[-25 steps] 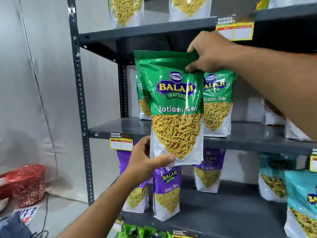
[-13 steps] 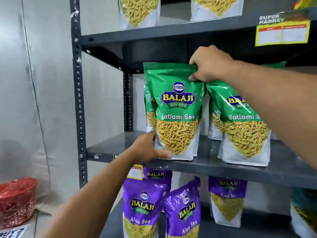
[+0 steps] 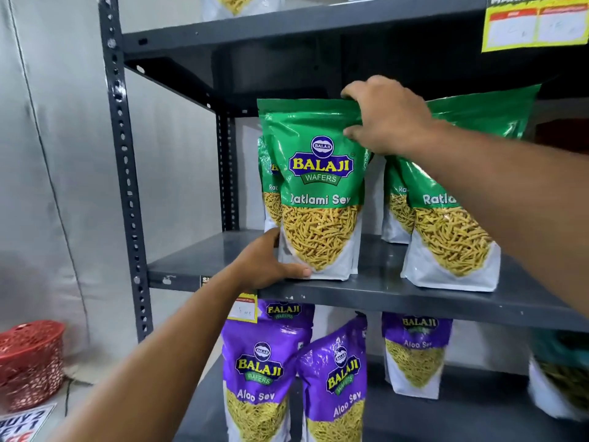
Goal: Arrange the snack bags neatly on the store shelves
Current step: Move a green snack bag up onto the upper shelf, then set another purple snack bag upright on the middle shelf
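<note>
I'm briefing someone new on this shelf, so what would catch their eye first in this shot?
First, the green Ratlami Sev bag standing at the front of the middle shelf, with the right hand pinching its top edge and the left hand steadying its lower corner. Next, the purple Aloo Sev bags leaning on the shelf below, and a red basket on the floor at far left.

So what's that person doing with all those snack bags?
A person is putting a green snack bag on the middle shelf. The right hand pinches its top and the left hand steadies its bottom corner. It stands upright near the front edge, with more green bags beside it and purple bags below.
</note>
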`<state>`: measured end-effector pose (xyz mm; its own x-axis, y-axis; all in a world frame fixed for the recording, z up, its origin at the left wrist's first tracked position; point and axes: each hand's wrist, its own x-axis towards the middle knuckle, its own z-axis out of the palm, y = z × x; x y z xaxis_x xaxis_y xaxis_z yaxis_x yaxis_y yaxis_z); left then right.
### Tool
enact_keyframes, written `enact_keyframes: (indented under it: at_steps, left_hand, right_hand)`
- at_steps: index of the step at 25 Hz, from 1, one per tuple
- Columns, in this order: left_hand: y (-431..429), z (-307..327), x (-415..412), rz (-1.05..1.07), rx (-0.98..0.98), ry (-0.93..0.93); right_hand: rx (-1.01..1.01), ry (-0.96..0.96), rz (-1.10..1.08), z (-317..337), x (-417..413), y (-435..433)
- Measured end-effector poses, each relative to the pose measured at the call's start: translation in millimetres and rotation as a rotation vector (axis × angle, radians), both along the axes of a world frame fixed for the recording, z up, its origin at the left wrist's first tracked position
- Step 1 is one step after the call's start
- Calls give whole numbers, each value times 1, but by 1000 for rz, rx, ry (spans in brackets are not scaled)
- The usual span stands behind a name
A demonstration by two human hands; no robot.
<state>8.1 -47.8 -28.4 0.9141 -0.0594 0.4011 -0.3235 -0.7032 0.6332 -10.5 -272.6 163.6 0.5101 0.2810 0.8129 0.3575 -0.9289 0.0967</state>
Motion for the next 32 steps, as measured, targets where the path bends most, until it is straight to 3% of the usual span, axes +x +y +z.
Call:
enact_keyframes:
  at_steps: [5, 7, 12, 17, 20, 23, 27, 29, 32]
  left_hand:
    - [-20, -11, -43, 225, -104, -237]
    - [-29, -41, -69, 312, -113, -384]
    - [-54, -174, -122, 325, -185, -420]
    - [-76, -265, -134, 328, -286, -84]
    - [-96, -284, -120, 277, -398, 46]
    - [-104, -302, -86, 258, -446, 122]
    - [-106, -323, -46, 303, -466, 223]
    - [-104, -324, -34, 330, -422, 278]
    - [-99, -322, -16, 260, -382, 387]
  right_hand:
    - [-163, -260, 259, -32, -35, -19]
    - [-251, -254, 433, -64, -50, -30]
    - [-515, 38, 538, -180, -59, -59]
    - [-405, 442, 464, -274, -46, -73]
    - [-190, 730, 276, -320, -14, -77]
    - [246, 954, 174, -353, 35, -76]
    - [964, 1103, 449, -378, 71, -53]
    - [1176, 1151, 635, -389, 76, -39]
    - [1366, 1143, 712, -408, 86, -38]
